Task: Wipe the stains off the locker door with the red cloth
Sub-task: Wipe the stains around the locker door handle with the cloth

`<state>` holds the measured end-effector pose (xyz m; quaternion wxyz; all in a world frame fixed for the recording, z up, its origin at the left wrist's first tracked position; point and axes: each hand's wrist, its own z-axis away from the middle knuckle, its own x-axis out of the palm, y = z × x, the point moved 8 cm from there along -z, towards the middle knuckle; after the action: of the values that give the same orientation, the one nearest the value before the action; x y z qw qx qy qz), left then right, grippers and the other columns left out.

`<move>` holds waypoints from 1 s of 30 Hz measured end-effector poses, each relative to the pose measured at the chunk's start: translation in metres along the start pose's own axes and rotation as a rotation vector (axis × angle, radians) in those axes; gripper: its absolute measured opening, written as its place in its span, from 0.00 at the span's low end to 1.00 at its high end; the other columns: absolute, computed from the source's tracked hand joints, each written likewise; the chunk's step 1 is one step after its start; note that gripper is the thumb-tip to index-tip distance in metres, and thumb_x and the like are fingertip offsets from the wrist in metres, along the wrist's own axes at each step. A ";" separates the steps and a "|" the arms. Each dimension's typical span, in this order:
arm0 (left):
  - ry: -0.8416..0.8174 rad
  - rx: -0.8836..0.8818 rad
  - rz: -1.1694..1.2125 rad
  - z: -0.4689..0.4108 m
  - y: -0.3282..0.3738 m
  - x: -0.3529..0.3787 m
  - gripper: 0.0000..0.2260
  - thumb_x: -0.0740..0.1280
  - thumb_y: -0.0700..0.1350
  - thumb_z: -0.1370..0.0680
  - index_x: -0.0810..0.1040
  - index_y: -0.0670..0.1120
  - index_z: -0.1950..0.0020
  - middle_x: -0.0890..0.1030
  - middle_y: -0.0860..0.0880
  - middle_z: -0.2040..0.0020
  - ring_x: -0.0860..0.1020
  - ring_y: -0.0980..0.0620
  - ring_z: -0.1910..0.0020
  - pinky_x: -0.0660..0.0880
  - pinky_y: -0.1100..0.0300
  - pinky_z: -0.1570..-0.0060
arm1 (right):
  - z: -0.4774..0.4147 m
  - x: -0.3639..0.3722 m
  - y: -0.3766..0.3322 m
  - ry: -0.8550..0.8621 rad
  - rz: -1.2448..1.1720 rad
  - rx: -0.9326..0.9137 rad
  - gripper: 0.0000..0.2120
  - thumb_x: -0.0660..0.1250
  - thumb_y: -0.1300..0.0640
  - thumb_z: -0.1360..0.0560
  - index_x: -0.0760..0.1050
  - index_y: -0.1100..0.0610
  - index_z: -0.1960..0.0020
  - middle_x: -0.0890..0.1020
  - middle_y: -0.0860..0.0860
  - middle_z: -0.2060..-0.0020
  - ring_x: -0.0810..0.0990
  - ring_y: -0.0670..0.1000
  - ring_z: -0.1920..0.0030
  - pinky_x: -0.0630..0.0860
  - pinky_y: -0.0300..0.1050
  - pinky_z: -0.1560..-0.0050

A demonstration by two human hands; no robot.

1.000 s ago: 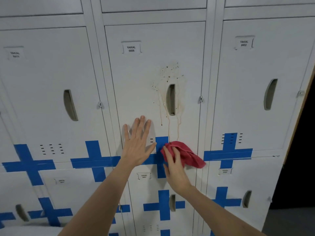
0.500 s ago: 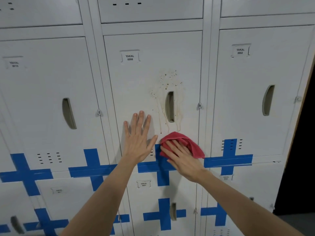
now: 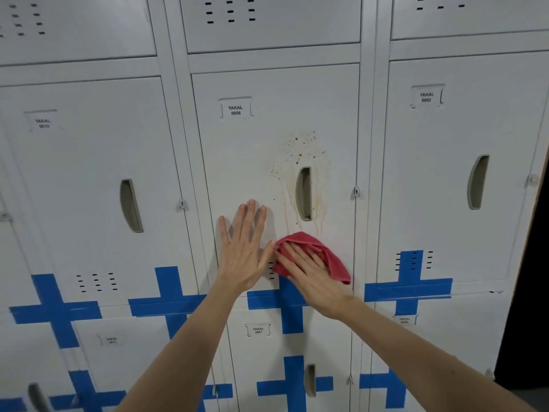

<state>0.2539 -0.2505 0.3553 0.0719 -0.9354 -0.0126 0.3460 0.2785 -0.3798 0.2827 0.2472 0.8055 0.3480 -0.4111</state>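
From where I stand, the job looks barely begun: the brown stains [image 3: 300, 179] are all there on the locker door [image 3: 252, 162] marked YAKAL 0006, a spray of specks above the recessed handle [image 3: 304, 193] and thin drip lines running down either side of it and below it. The red cloth [image 3: 319, 254] sits against the door at about six o'clock from the handle, its top edge just under the lowest drip ends, so I'd judge nearly all of the wiping is left to do. The right hand [image 3: 312, 278] lies flat on top of the cloth with fingers spread, pressing it to the metal rather than gripping it. The left hand [image 3: 245, 251] is at nine o'clock from the cloth, open and empty, palm flat on the door as a brace, its thumb almost touching the cloth's edge.
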 end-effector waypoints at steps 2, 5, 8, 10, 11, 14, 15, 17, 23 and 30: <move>0.021 0.007 -0.004 -0.001 -0.001 -0.005 0.30 0.45 0.60 0.19 0.46 0.47 0.21 0.46 0.45 0.21 0.44 0.47 0.22 0.45 0.37 0.28 | -0.012 0.003 -0.009 0.003 0.001 -0.016 0.35 0.56 0.62 0.20 0.38 0.49 0.23 0.40 0.48 0.23 0.38 0.49 0.24 0.41 0.52 0.24; 0.043 -0.006 0.005 -0.007 -0.003 -0.010 0.30 0.45 0.59 0.19 0.46 0.46 0.21 0.46 0.45 0.21 0.45 0.47 0.22 0.45 0.38 0.27 | -0.028 0.001 -0.020 0.019 -0.021 -0.037 0.28 0.54 0.57 0.18 0.45 0.52 0.22 0.49 0.51 0.22 0.45 0.50 0.22 0.48 0.53 0.24; 0.045 -0.018 0.035 -0.013 -0.004 -0.011 0.30 0.46 0.59 0.19 0.45 0.46 0.21 0.45 0.45 0.21 0.43 0.48 0.22 0.45 0.39 0.27 | -0.030 -0.009 -0.021 0.053 0.015 -0.064 0.24 0.51 0.53 0.18 0.51 0.53 0.23 0.56 0.52 0.23 0.52 0.50 0.23 0.52 0.52 0.24; 0.036 -0.018 0.049 -0.016 -0.003 -0.008 0.31 0.44 0.60 0.20 0.46 0.45 0.21 0.45 0.45 0.21 0.43 0.48 0.22 0.46 0.39 0.27 | -0.021 -0.016 -0.011 0.077 0.072 -0.067 0.23 0.50 0.51 0.18 0.54 0.52 0.24 0.59 0.51 0.24 0.56 0.50 0.24 0.54 0.51 0.25; 0.031 -0.024 0.053 -0.017 -0.002 -0.006 0.31 0.42 0.60 0.20 0.46 0.45 0.21 0.44 0.44 0.21 0.42 0.48 0.22 0.47 0.38 0.27 | -0.014 -0.020 -0.004 0.086 0.086 -0.057 0.23 0.49 0.50 0.18 0.55 0.52 0.24 0.59 0.51 0.24 0.56 0.50 0.24 0.54 0.51 0.24; 0.022 -0.050 0.042 -0.019 -0.001 0.000 0.31 0.42 0.61 0.20 0.45 0.45 0.21 0.43 0.44 0.21 0.42 0.46 0.22 0.47 0.38 0.27 | 0.006 -0.029 0.024 0.098 0.091 0.002 0.24 0.48 0.48 0.18 0.54 0.51 0.23 0.58 0.50 0.23 0.54 0.49 0.23 0.52 0.50 0.24; 0.023 -0.056 0.042 -0.019 0.000 0.001 0.31 0.43 0.60 0.20 0.45 0.45 0.21 0.43 0.43 0.21 0.42 0.46 0.22 0.47 0.38 0.27 | 0.013 -0.033 0.034 0.104 0.084 0.028 0.24 0.48 0.48 0.18 0.53 0.50 0.23 0.57 0.49 0.23 0.54 0.48 0.23 0.52 0.49 0.24; 0.027 -0.061 0.044 -0.019 0.000 0.001 0.31 0.45 0.60 0.20 0.45 0.45 0.21 0.42 0.43 0.21 0.42 0.46 0.23 0.47 0.37 0.27 | 0.024 -0.042 0.048 0.130 0.050 0.089 0.24 0.48 0.47 0.18 0.53 0.50 0.23 0.57 0.48 0.23 0.53 0.47 0.24 0.52 0.48 0.24; 0.025 -0.063 0.045 -0.020 0.000 0.002 0.31 0.43 0.60 0.20 0.45 0.45 0.21 0.42 0.44 0.21 0.41 0.46 0.23 0.46 0.38 0.27 | 0.018 -0.043 0.036 0.253 -0.074 0.228 0.23 0.51 0.52 0.18 0.56 0.51 0.24 0.61 0.50 0.25 0.60 0.50 0.26 0.57 0.50 0.26; 0.050 -0.055 0.069 -0.019 -0.001 -0.001 0.31 0.45 0.60 0.20 0.47 0.45 0.21 0.45 0.45 0.21 0.43 0.48 0.22 0.45 0.40 0.27 | -0.022 -0.035 -0.010 0.162 -0.006 0.005 0.23 0.51 0.52 0.19 0.58 0.54 0.25 0.63 0.52 0.25 0.59 0.52 0.25 0.60 0.52 0.27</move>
<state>0.2650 -0.2519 0.3703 0.0346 -0.9452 0.0119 0.3244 0.2672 -0.3712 0.3225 0.2151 0.8356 0.3684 -0.3460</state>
